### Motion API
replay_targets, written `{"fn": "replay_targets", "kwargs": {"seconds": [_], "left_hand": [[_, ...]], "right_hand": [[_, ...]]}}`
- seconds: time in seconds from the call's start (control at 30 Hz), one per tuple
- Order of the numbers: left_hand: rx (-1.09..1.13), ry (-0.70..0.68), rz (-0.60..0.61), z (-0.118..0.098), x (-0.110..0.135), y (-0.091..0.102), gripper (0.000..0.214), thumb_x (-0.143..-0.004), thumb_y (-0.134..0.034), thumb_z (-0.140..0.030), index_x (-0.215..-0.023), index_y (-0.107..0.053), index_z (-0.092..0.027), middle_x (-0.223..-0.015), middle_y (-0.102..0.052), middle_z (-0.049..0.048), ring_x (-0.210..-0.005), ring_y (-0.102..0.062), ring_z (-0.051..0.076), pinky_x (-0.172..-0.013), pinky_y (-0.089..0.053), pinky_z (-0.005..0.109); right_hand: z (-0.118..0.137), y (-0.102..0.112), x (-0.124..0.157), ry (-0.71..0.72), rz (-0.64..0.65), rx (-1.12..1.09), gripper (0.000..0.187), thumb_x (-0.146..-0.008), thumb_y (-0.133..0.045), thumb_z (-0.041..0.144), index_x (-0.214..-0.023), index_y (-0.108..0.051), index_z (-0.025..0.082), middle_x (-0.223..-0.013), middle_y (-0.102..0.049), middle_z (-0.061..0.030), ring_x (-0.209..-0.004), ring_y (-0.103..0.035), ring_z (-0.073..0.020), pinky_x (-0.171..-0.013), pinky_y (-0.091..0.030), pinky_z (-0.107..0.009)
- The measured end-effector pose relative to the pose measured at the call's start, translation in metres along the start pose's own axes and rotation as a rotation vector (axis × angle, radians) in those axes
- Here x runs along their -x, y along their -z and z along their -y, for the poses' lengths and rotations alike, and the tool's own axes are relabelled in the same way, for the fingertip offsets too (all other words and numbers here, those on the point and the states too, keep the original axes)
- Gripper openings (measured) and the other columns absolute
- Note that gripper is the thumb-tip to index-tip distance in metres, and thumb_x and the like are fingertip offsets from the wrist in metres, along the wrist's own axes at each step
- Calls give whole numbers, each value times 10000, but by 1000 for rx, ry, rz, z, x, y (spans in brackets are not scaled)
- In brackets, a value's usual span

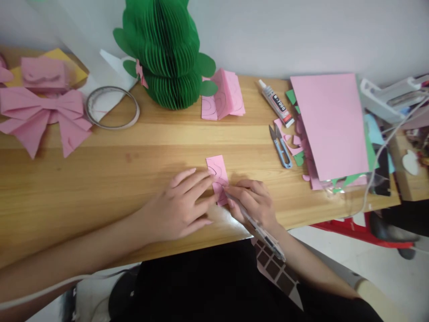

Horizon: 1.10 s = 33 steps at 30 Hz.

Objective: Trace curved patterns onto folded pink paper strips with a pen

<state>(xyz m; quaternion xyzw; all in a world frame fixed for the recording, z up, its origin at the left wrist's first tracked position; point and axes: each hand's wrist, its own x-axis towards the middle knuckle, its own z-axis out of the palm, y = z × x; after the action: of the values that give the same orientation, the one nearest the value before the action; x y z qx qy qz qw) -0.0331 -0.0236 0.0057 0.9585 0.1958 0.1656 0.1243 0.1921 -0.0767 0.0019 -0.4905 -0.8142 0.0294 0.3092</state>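
Desk (161,139): wood-grained, smooth, with a soft sheen. Pink strip (218,165): matt paper. Pen (268,239): clear, glossy plastic. Green ornament (172,58): matt paper, finely pleated. Bow (48,105): matt folded paper. Large pink sheet (331,125): smooth, matt. Snips (277,145): smooth metal blades. Glue tube (276,103): smooth, slightly glossy.

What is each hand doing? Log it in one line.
left hand: on pink strip; right hand: holding pen, tip at strip; strip: bears curved lines; blue-handled snips: unheld

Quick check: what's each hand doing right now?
Left hand: open, fingers spread, fingertips on the small pink paper.
Right hand: closed around a pen, its tip at that paper.
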Motion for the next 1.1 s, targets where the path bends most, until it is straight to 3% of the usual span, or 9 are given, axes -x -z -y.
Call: {"fn": "replay_targets", "kwargs": {"seconds": [0.1,0.23,0.6,0.67,0.73,0.83,0.9,1.1], "left_hand": [[-3,23,82,-5,0,3,433,-955,-538,-510,-1214,-665,-187,-1425,-550,222,-1372,-466,371,-1111,-369,545],[18,-13,142,3,4,4,472,-936,-568,-540,-1276,-647,-222,-1461,-530,190,-1409,-421,375,-1136,-318,562],[100,22,161,12,13,-2,521,-928,-539,-617,-1348,-607,-317,-1532,-468,103,-1431,-381,320,-1189,-214,507],[107,26,156,12,12,-3,517,-932,-535,-611,-1354,-604,-321,-1522,-479,100,-1421,-389,320,-1183,-223,506],[111,27,158,12,12,-3,516,-932,-540,-605,-1363,-596,-326,-1516,-486,94,-1414,-397,315,-1181,-227,503],[111,22,160,13,11,-3,528,-923,-557,-604,-1368,-592,-322,-1515,-485,102,-1411,-398,316,-1172,-235,498],[110,21,157,13,11,-3,534,-920,-563,-605,-1372,-588,-322,-1515,-483,109,-1412,-396,320,-1164,-242,495],[117,23,144,13,11,-4,524,-919,-570,-599,-1364,-593,-322,-1504,-494,103,-1407,-400,309,-1160,-243,484]], "right_hand": [[-2,0,1,13,12,1,118,-939,-563,203,-993,-668,211,-808,-752,-23,-784,-653,-188,-698,-484,-333],[-3,0,1,24,9,8,101,-936,-571,209,-979,-663,212,-799,-754,-22,-775,-647,-185,-696,-488,-328],[-5,5,-5,14,21,-2,77,-918,-615,219,-957,-681,208,-774,-736,-18,-761,-659,-179,-689,-524,-320],[-2,7,-9,-53,32,-52,83,-890,-650,204,-962,-690,209,-787,-742,-24,-767,-678,-184,-700,-544,-320],[2,8,-12,-212,74,-179,85,-867,-678,203,-951,-691,214,-828,-755,-29,-773,-696,-179,-698,-557,-309],[8,9,-15,-515,139,-455,60,-845,-709,225,-896,-684,207,-808,-758,-19,-644,-675,-136,-569,-530,-260],[10,7,-16,-632,159,-576,75,-835,-723,236,-886,-688,194,-758,-750,-11,-548,-627,-108,-489,-479,-236],[6,2,-17,-615,179,-629,103,-818,-745,244,-899,-716,187,-826,-757,-33,-610,-636,-108,-502,-462,-227]]}}
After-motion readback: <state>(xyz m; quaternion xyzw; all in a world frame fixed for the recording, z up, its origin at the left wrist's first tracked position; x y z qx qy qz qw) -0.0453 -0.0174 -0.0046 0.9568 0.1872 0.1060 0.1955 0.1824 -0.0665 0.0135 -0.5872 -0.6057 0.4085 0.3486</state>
